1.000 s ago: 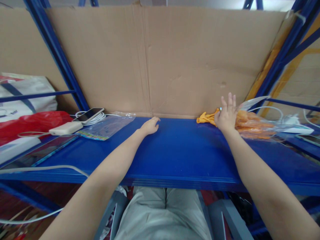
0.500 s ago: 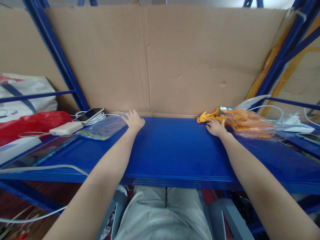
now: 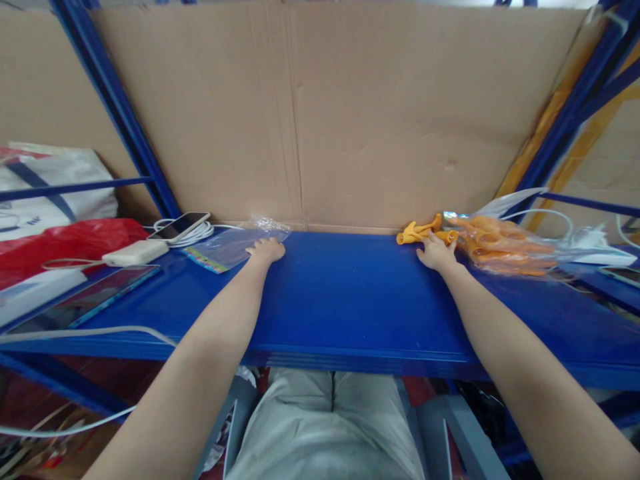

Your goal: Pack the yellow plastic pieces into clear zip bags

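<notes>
My left hand (image 3: 267,250) lies with fingers spread on the right part of a flat clear plastic bag (image 3: 227,247), which has a colourful printed strip along its left end. Over on the right, my right hand (image 3: 436,253) rests with its fingers apart against loose orange pieces (image 3: 417,232). They look like soft plastic, one with a round open end; their exact kind I cannot make out. Just beyond that hand sits a clear bag packed with similar orange pieces (image 3: 505,247). Both hands are on the blue shelf (image 3: 345,300).
At left are a phone (image 3: 181,227) on a coiled white cable, a white power bank (image 3: 136,253), a tablet (image 3: 95,300), a red bag (image 3: 75,240) and a white tote (image 3: 90,190). Cardboard (image 3: 370,120) closes the back. Blue posts (image 3: 117,110) flank the shelf.
The clear bag has shifted right and its right end has crumpled up beyond my left hand, which has come slightly nearer to me. My right hand has barely moved beside the orange pieces.
</notes>
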The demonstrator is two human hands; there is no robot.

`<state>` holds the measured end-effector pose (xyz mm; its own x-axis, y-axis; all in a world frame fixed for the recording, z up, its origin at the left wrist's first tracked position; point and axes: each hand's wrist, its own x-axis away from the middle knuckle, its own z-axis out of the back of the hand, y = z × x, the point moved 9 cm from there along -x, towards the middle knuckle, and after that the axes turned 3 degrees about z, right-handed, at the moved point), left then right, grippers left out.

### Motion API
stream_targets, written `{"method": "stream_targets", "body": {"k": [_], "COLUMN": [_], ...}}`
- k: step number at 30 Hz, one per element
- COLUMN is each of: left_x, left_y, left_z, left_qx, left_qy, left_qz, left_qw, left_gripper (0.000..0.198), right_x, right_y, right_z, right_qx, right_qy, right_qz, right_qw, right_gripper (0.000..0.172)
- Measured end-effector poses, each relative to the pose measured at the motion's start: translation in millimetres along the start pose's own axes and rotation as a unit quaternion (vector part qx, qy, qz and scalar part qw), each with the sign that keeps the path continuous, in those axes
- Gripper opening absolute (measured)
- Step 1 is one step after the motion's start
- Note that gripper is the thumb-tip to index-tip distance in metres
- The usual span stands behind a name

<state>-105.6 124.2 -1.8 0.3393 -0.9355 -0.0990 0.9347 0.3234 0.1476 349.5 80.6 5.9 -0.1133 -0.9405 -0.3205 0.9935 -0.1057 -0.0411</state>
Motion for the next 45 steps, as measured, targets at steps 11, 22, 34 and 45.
{"method": "stream_targets", "body": {"k": [11, 22, 34, 45], "left_x": [24.2, 51.1, 99.8, 82.6], "left_y": [47.6, 87.5, 124.9, 123.0], "left_z": [-12.3, -25.8, -16.2, -13.3], "left_qx": [-0.047, -0.056, -0.009, 0.076], "left_qy": [-0.074, -0.143, -0.226, -0.163], "left_qz": [-0.092, -0.228, -0.414, -0.365], "left_qw": [0.992, 0.962, 0.882, 0.913], "left_gripper": [0.069, 0.079, 0.073, 0.045], "right_x": [-3.5, -4.0, -0.7, 5.4], "right_y": [3.3, 3.9, 1.4, -17.8], "right_z": [-2.7, -3.8, -0.9, 20.7], "right_qx": [0.020, 0.005, 0.016, -0.011], "right_qy": [0.000, 0.000, -0.010, 0.010], "right_qz": [-0.016, -0.011, -0.024, -0.056], "right_qw": [1.000, 1.000, 1.000, 0.998], "right_gripper": [0.052, 0.048, 0.048, 0.051]}}
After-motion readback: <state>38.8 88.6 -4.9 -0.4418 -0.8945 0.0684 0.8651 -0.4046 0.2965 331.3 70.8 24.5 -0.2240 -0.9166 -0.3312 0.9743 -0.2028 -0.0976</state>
